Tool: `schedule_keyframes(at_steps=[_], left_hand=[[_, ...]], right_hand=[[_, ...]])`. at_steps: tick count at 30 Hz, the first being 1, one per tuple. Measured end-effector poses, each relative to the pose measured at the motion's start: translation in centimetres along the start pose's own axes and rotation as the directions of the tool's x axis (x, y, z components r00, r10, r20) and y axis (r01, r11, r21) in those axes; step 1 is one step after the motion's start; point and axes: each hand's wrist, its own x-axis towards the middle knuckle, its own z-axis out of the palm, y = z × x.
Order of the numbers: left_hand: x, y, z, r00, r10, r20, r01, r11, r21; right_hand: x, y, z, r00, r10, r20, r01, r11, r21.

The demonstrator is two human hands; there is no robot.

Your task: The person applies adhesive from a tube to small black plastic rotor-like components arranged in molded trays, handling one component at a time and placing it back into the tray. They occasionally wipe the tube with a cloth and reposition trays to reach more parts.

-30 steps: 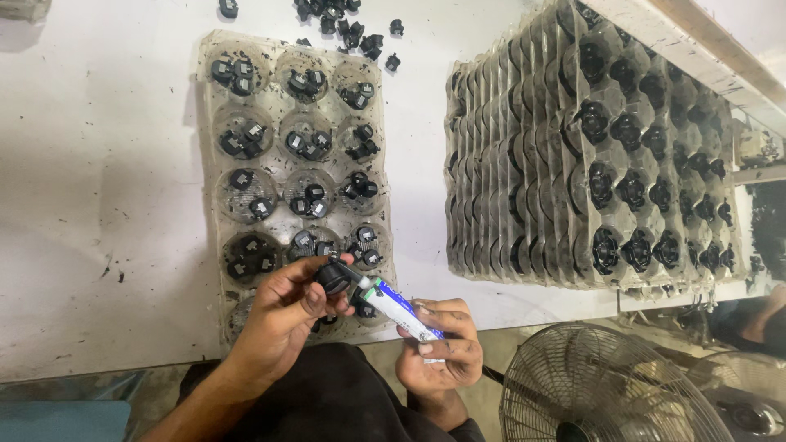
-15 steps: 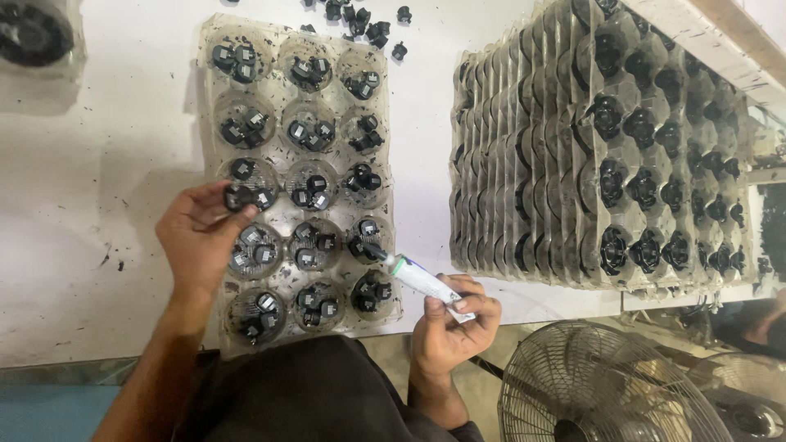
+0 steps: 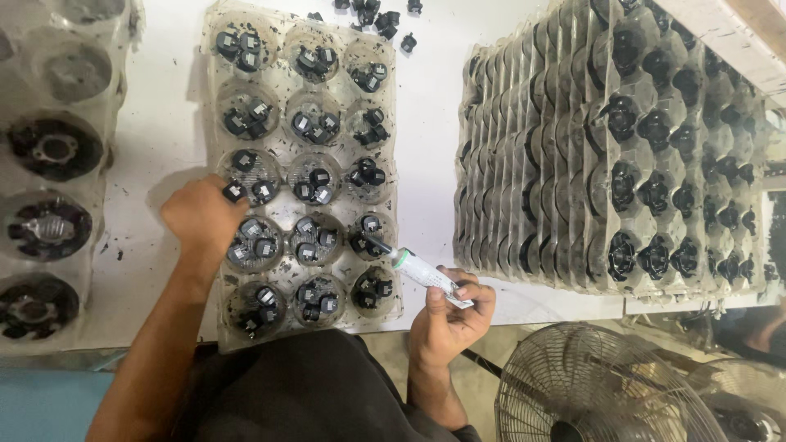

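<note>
Left hand [image 3: 199, 214] curled over the left edge of the clear moulded plastic tray [image 3: 389, 176], fingertips pinching one small black square part [image 3: 235, 191]. Lift straight, avoid disturbing neighbouring cups. Right hand [image 3: 449, 313], near the tray's bottom-right corner, grips the white glue tube [image 3: 422, 271]; keep nozzle steady.

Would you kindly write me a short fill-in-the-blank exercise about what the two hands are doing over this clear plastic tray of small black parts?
1. The right hand holds a small white squeeze ____ with a black nozzle.
2. The left hand reaches into the clear plastic cup tray on its ____ column.
3. Each cup holds small black plastic parts, and the tray has ____ columns of cups.
4. Below the white table's edge stands a wire-guarded ____.

Missing words: tube; left; three; fan
</note>
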Motion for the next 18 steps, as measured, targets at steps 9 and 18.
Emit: schedule_keyframes(at_steps=[9, 18], left_hand=[[1.7, 0.8, 0.0, 0.992, 0.053, 0.112, -0.067, 0.991, 0.120], [1.4, -0.1, -0.1, 0.932, 0.359, 0.058, -0.363, 0.928, 0.088]], right_hand=[[0.1, 0.5, -0.7, 1.000, 0.018, 0.011, -0.018, 1.000, 0.020], [-0.5, -0.2, 0.3, 0.999, 0.034, 0.024, -0.035, 0.999, 0.024]])
